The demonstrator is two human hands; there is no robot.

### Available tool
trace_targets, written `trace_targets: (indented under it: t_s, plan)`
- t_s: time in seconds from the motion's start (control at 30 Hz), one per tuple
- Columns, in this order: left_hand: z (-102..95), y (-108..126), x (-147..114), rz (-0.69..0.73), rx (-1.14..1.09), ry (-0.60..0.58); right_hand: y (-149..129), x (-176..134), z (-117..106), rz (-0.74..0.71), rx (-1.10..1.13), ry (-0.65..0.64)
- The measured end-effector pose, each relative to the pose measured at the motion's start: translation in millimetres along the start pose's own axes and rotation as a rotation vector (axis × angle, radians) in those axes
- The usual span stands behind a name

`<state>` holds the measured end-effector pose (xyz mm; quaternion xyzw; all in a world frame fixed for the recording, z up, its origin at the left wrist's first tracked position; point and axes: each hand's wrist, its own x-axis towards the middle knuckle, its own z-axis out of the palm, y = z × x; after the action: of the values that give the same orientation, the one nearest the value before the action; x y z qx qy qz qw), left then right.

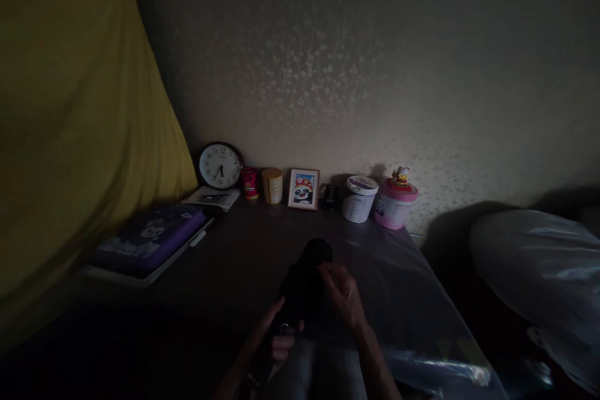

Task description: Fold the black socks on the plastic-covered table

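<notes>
A black, bulky thing, perhaps cloth, is held over the near part of the table; it is too dark to make out its kind. My left hand is wrapped round its lower end, and a small shiny ring shows by the fingers. At its upper right side is my right hand, with the fingertips pinched together against the dark edge. What lies between those fingertips is hidden in the shadow.
On the dark, plastic-covered table, a clock, cans, a panda picture and two tubs line the wall. A purple case lies left, near a yellow curtain. A pale plastic bag bulges at right.
</notes>
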<state>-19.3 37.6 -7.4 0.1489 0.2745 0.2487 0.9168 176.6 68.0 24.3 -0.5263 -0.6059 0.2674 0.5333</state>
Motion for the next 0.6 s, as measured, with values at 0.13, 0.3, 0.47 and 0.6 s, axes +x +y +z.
trace_targets:
  t_s: [0.13, 0.3, 0.47, 0.6]
  plan:
    - [-4.2, -5.7, -1.0, 0.135, -0.088, 0.002, -4.2, 1.1, -2.7, -0.011, -0.139, -0.084]
    - [-16.3, -21.2, 6.5, 0.245, -0.081, 0.027, -10.2, 1.9, 2.1, -0.132, -0.274, -0.195]
    - [-37.4, -32.0, 21.8, 0.189, 0.102, 0.080, -3.2, -3.6, 15.5, -0.198, -0.345, -0.316]
    - [-50.2, -34.5, 16.1, 0.192, 0.348, 0.176, -1.8, -7.7, 25.8, -0.221, -0.458, -0.397]
